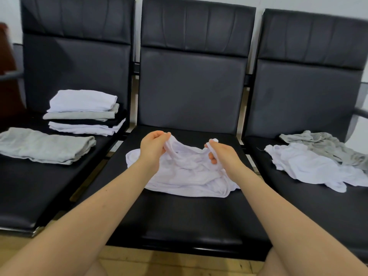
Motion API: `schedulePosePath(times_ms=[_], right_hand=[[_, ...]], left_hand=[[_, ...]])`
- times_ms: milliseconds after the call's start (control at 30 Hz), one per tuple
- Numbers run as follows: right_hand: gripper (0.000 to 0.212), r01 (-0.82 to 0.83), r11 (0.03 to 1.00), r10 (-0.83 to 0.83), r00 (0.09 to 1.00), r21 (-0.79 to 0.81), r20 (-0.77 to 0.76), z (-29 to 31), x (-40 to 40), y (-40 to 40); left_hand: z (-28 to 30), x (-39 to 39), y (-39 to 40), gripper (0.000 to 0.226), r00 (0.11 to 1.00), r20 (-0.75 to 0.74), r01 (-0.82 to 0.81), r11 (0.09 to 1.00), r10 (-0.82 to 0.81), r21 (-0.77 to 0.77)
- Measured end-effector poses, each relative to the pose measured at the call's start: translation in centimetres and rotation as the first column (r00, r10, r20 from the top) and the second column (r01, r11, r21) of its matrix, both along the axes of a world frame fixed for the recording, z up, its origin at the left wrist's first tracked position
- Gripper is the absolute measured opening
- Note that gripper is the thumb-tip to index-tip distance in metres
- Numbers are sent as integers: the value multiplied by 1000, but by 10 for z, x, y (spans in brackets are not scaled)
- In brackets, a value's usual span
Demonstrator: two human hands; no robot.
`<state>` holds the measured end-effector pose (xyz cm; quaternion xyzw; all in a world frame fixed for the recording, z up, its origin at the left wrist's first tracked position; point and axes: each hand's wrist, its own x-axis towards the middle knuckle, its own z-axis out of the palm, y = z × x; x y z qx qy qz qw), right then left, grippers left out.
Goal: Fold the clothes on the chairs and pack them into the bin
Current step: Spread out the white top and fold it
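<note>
From the head camera, my left hand (153, 145) pinches one shoulder strap of the white tank top (185, 176), and my right hand (221, 154) pinches the other strap at its 3 o'clock. The garment's rumpled body lies on the middle chair seat (179, 222), at 6 o'clock from both hands. A folded stack (85, 112) sits at 10 o'clock; loose white and grey clothes (318, 162) lie at 3 o'clock.

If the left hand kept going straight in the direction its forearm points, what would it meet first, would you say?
Probably the middle chair's black backrest. The left hand, pinching a strap of the white garment, points up and away over the seat; nothing else shows in that line, though depth is hard to judge.
</note>
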<state>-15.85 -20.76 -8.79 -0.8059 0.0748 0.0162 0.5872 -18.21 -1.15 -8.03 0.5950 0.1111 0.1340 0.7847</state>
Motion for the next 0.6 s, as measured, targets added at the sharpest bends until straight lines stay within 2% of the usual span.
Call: schedulePosePath(times_ms=[100, 200, 300, 400, 500, 533, 600], right_hand=[[38, 68, 995, -65, 997, 75, -40, 7, -3, -3], [30, 136, 977, -127, 990, 165, -60, 11, -3, -13], [19, 133, 981, -125, 990, 139, -65, 12, -4, -18], [20, 189, 977, -177, 978, 99, -113, 14, -7, -20], [27, 257, 966, -252, 957, 19, -144, 17, -6, -23], [28, 278, 960, -269, 951, 35, -155, 18, -7, -25], [32, 285, 930, -248, 953, 231, -175, 20, -8, -29]], left_hand=[[7, -6, 8, 21, 999, 47, 17, 999, -18, 29], [13, -10, 22, 27, 995, 94, 41, 999, -40, -6], [11, -10, 38, 49, 994, 113, 10, 1000, -8, -19], [3, -7, 46, 64, 994, 107, -12, 999, 7, 45], [-6, -2, 50, 62, 999, 53, -13, 999, 11, 31], [-9, 0, 51, 58, 1000, 14, -7, 1000, 7, 28], [-15, 1, 50, 50, 997, -67, 34, 998, -37, -46]])
